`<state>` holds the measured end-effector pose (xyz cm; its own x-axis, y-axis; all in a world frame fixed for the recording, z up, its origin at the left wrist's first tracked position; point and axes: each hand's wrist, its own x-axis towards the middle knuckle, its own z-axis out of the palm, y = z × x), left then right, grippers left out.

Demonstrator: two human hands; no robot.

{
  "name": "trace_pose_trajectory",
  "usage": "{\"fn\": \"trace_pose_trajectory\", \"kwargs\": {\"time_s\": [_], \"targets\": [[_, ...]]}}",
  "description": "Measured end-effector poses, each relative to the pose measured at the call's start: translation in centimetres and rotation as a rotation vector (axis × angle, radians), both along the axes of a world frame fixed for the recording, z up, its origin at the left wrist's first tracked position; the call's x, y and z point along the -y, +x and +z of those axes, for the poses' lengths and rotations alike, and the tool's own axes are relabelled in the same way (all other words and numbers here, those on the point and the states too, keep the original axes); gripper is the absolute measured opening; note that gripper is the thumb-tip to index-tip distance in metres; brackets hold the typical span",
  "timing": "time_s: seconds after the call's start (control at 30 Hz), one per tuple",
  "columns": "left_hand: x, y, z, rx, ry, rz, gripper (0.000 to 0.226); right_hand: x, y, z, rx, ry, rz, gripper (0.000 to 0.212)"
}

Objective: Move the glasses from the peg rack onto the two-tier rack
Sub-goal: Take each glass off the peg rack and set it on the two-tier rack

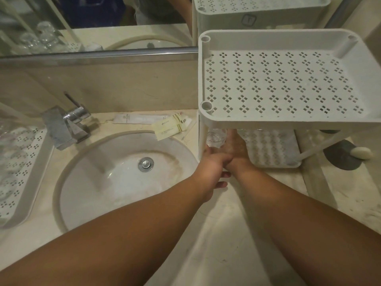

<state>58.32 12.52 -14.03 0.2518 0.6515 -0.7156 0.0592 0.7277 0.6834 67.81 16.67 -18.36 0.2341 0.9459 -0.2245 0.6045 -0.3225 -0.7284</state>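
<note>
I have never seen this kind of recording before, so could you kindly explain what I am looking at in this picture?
There is no machine here: a person wears a wide-angle camera on the head, which looks forward and down at their own bare arms. They stand at a bathroom counter with a round sink and a tap. On the right is a white two-tier rack; its top shelf holds nothing. The right hand reaches under that shelf to the lower tier beside a clear glass; whether it grips the glass is hidden. The left hand lies against the right wrist, holding nothing visible. Sachets lie behind the sink, and a soap bar on the right.
</note>
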Motion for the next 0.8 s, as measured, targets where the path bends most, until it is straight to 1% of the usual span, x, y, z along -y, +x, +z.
{"fn": "trace_pose_trajectory", "kwargs": {"time_s": [0.07, 0.17, 0.27, 0.3, 0.37, 0.4, 0.5, 0.57, 0.6, 0.63, 0.67, 0.7, 0.73, 0.8], "targets": [[-0.1, 0.0, 0.2, 0.003, 0.002, 0.0, 0.056, 0.0, 0.0, 0.0, -0.008, -0.013, -0.013, 0.073], [-0.1, -0.1, 0.5, -0.004, 0.002, -0.002, 0.071, 0.5, -0.1, 0.0, -0.06, -0.022, -0.044, 0.068], [0.3, -0.4, 0.8, -0.043, 0.031, -0.057, 0.09, 1.3, 0.0, -0.1, -0.135, 0.004, -0.081, 0.067], [0.5, -0.6, 0.9, -0.059, 0.052, -0.081, 0.093, 1.7, 0.0, -0.1, -0.181, -0.016, -0.132, 0.065], [1.1, -0.9, 1.0, -0.086, 0.107, -0.116, 0.092, 2.5, -0.3, 0.4, -0.449, -0.056, -0.329, 0.048], [1.5, -1.1, 1.1, -0.094, 0.132, -0.128, 0.088, 2.9, -0.5, 0.7, -0.518, -0.063, -0.387, 0.038], [2.8, -2.0, 1.7, -0.092, 0.195, -0.162, 0.08, 4.8, -1.2, 1.6, -0.689, 0.003, -0.48, 0.033], [3.9, -3.1, 2.5, -0.084, 0.243, -0.172, 0.079, 6.2, -2.1, 2.5, -0.62, 0.016, -0.486, 0.028], [4.4, -3.7, 2.8, -0.083, 0.267, -0.164, 0.08, 7.0, -2.5, 2.8, -0.526, 0.05, -0.45, 0.03], [4.8, -4.5, 3.1, -0.09, 0.29, -0.148, 0.08, 7.9, -3.1, 3.3, -0.482, 0.089, -0.403, 0.035], [5.1, -5.4, 3.3, -0.103, 0.309, -0.131, 0.079, 8.6, -3.9, 3.5, -0.369, 0.124, -0.336, 0.041], [5.4, -6.3, 3.6, -0.12, 0.322, -0.116, 0.077, 9.2, -4.7, 3.9, -0.302, 0.157, -0.313, 0.045], [5.6, -7.2, 3.8, -0.136, 0.334, -0.098, 0.075, 9.7, -5.5, 4.4, -0.271, 0.176, -0.301, 0.047], [5.9, -9.6, 4.3, -0.161, 0.357, -0.058, 0.069, 10.6, -7.5, 5.3, -0.294, 0.194, -0.294, 0.046]]}}
